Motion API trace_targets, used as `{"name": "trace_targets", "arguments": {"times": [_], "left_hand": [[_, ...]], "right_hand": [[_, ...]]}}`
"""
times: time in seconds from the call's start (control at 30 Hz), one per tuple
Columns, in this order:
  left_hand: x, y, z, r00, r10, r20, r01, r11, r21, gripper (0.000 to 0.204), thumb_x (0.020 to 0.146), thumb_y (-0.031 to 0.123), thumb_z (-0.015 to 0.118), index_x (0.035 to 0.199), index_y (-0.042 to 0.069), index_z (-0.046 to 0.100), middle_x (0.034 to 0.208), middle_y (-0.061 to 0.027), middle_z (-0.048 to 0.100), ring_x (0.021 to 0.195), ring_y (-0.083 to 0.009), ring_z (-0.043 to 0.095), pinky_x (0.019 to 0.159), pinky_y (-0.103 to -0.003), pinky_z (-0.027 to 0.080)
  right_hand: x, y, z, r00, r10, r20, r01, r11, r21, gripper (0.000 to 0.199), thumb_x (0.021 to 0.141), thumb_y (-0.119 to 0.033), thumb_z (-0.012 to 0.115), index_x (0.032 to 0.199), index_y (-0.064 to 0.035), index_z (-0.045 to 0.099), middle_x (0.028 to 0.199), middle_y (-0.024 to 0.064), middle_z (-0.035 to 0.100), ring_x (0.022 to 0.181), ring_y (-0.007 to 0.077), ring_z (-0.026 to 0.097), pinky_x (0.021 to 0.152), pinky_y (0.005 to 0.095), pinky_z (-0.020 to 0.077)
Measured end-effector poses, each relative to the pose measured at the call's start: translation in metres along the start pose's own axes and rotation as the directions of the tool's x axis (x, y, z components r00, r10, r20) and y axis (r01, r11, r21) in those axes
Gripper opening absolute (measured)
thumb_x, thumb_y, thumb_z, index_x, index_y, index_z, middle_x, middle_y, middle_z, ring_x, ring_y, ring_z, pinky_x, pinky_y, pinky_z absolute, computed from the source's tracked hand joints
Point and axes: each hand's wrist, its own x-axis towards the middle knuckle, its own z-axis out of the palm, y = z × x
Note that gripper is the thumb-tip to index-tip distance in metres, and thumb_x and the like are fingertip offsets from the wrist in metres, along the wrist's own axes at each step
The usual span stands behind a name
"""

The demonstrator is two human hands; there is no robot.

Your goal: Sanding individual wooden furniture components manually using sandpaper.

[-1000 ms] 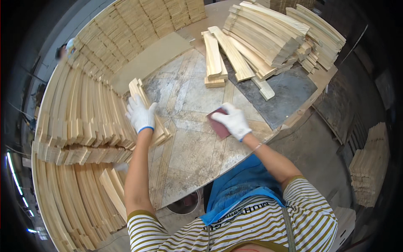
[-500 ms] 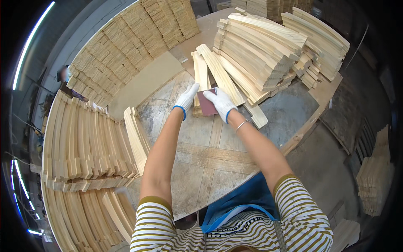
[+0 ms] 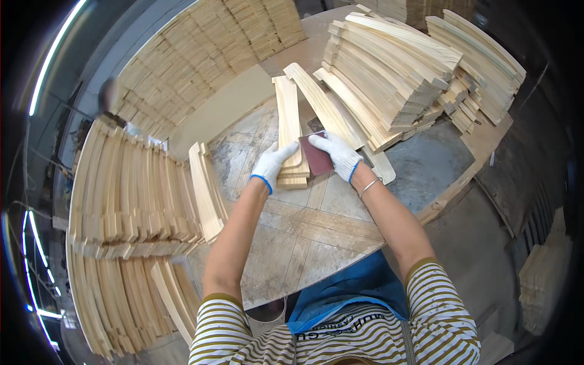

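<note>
My left hand (image 3: pixel 272 165), in a white knit glove with a blue cuff, grips the near end of a pale wooden slat (image 3: pixel 288 115). That slat lies on a small pile of others. In my gloved right hand (image 3: pixel 338 152) is a dark red sheet of sandpaper (image 3: pixel 317 156), thumb on top; the fingers beneath are hidden. The sheet hangs just right of the slat's rounded end; whether they touch I cannot tell. Beyond my right hand another slat (image 3: pixel 319 103) slants across the table, its near end close to my fingers.
A worn tabletop (image 3: pixel 292 243) spreads under my forearms. Stacked slats (image 3: pixel 389 73) stand at the far right, with more slats (image 3: pixel 131 188) in rows along the left. A wall of stacked wood (image 3: pixel 207 55) rises at the back. Another pile (image 3: pixel 541 274) sits low at right.
My left hand has come nearer and now lies over the slat's near end. My right hand has shifted slightly right and nearer with the sandpaper. The whole view has tilted a little.
</note>
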Motion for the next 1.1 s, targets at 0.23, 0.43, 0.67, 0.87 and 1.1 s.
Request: {"name": "trace_targets", "arguments": {"times": [0.23, 0.43, 0.67, 0.87, 1.1], "left_hand": [[-0.091, -0.036, -0.017, 0.966, 0.171, -0.195, -0.081, 0.913, 0.4, 0.076, 0.076, 0.032, 0.076, 0.135, -0.002, 0.043, 0.115, -0.0139, 0.062, 0.099, -0.0186, 0.063, 0.084, -0.03, 0.05], [-0.178, -0.058, -0.037, 0.913, 0.304, -0.273, 0.026, 0.625, 0.78, 0.092, 0.067, 0.034, 0.079, 0.138, -0.006, 0.036, 0.116, -0.0275, 0.059, 0.105, -0.0298, 0.061, 0.089, -0.035, 0.047], [-0.258, -0.059, -0.081, 0.99, -0.136, 0.045, 0.106, 0.907, 0.407, 0.093, 0.068, 0.032, 0.081, 0.141, -0.005, 0.036, 0.135, -0.0152, 0.05, 0.122, -0.0168, 0.048, 0.102, -0.028, 0.037], [-0.254, -0.049, -0.104, 0.977, -0.211, 0.036, 0.166, 0.855, 0.491, 0.061, 0.076, 0.023, 0.071, 0.129, -0.004, 0.053, 0.129, -0.012, 0.057, 0.117, -0.0172, 0.053, 0.101, -0.028, 0.038], [-0.257, -0.053, -0.054, 0.964, 0.266, 0.029, -0.091, 0.224, 0.97, 0.086, 0.075, 0.029, 0.071, 0.147, 0.011, 0.028, 0.142, -0.0172, 0.043, 0.132, -0.028, 0.041, 0.109, -0.036, 0.031]], "right_hand": [[0.005, -0.001, -0.013, 0.974, -0.179, -0.14, 0.206, 0.954, 0.217, 0.03, 0.088, -0.024, 0.064, 0.108, -0.0023, 0.058, 0.093, 0.0054, 0.064, 0.081, 0.0135, 0.062, 0.073, 0.0297, 0.0518], [0.005, 0.009, 0.003, 0.969, -0.194, -0.154, 0.228, 0.943, 0.244, 0.033, 0.089, -0.024, 0.063, 0.113, -0.0036, 0.055, 0.096, 0.0056, 0.064, 0.082, 0.0149, 0.063, 0.074, 0.0294, 0.0536], [-0.065, 0.02, -0.009, 0.995, -0.092, -0.05, 0.102, 0.963, 0.25, 0.037, 0.094, -0.023, 0.057, 0.123, -0.0001, 0.052, 0.112, 0.011, 0.064, 0.101, 0.0208, 0.063, 0.083, 0.0284, 0.0528], [-0.115, 0.043, 0.024, 0.994, -0.04, -0.1, 0.034, 0.997, -0.069, 0.03, 0.089, -0.027, 0.063, 0.102, -0.0004, 0.06, 0.091, 0.005, 0.063, 0.075, 0.0102, 0.059, 0.068, 0.0244, 0.0489], [-0.1, 0.051, 0.037, 0.988, -0.016, -0.151, 0.027, 0.997, 0.073, 0.029, 0.09, -0.026, 0.062, 0.104, -0.0004, 0.061, 0.091, 0.0068, 0.064, 0.075, 0.0133, 0.06, 0.068, 0.0248, 0.0498]]}}
